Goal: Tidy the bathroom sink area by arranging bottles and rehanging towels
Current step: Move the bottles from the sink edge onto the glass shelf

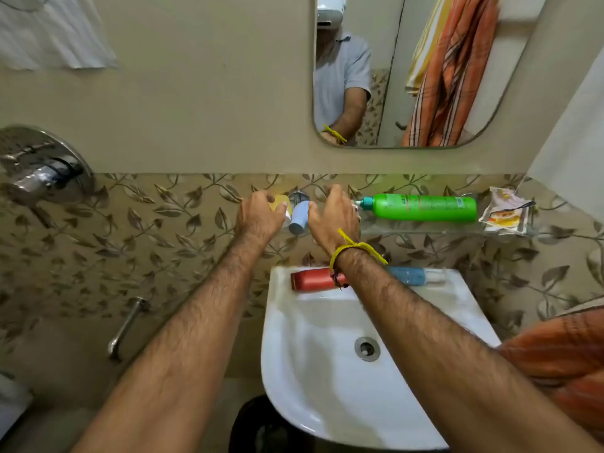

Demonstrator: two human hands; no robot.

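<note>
A yellow tube (280, 206) is gripped by the left hand (258, 213); the right hand (333, 214) is spread wide, holding nothing. The green bottle (421, 208), red bottle (313, 279) and blue bottle (415, 275) are left lying flat, unarranged.

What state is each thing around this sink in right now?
green bottle: lying on its side on the glass shelf
red bottle: lying on the sink rim
blue bottle: lying on the rim
left hand: fingers curled round a yellow item
right hand: open, holding nothing
</note>
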